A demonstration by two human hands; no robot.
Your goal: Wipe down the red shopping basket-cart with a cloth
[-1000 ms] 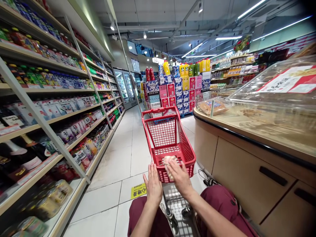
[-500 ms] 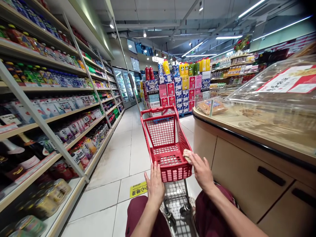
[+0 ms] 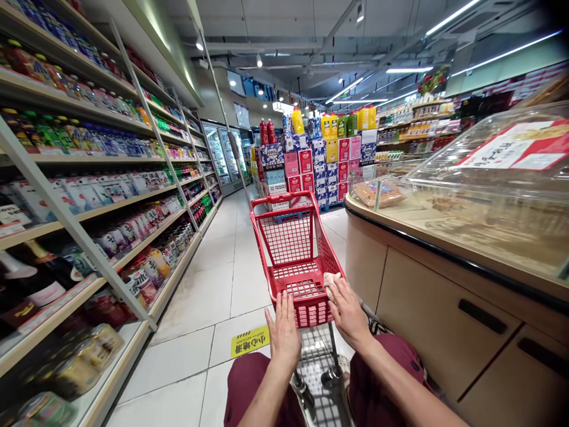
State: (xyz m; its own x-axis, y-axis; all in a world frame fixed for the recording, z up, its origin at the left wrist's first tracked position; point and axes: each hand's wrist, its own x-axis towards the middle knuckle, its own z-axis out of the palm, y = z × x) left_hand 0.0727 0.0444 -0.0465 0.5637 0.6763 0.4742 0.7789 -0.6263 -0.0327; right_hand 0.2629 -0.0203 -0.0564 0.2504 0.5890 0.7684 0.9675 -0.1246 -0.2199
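Observation:
A red plastic shopping cart point(image 3: 287, 237) with lattice walls stands right in front of my knees. My left hand point(image 3: 284, 338) lies flat against the basket's near left corner, fingers stretched out and holding nothing. At the near right corner my right hand point(image 3: 349, 308) presses a small pale cloth point(image 3: 331, 281) onto the rim. Most of the cloth is hidden under my fingers.
Shelves of drinks point(image 3: 133, 196) run along the left. A wooden counter point(image 3: 427, 296) with clear-lidded food boxes point(image 3: 502, 154) stands close on the right. Stacked cartons point(image 3: 331, 166) rise beyond the cart. A yellow wet-floor sticker point(image 3: 249, 341) marks the tiles.
My right hand has slid left with the cloth along the basket's near right corner. My left hand has shifted slightly right and stays against the basket.

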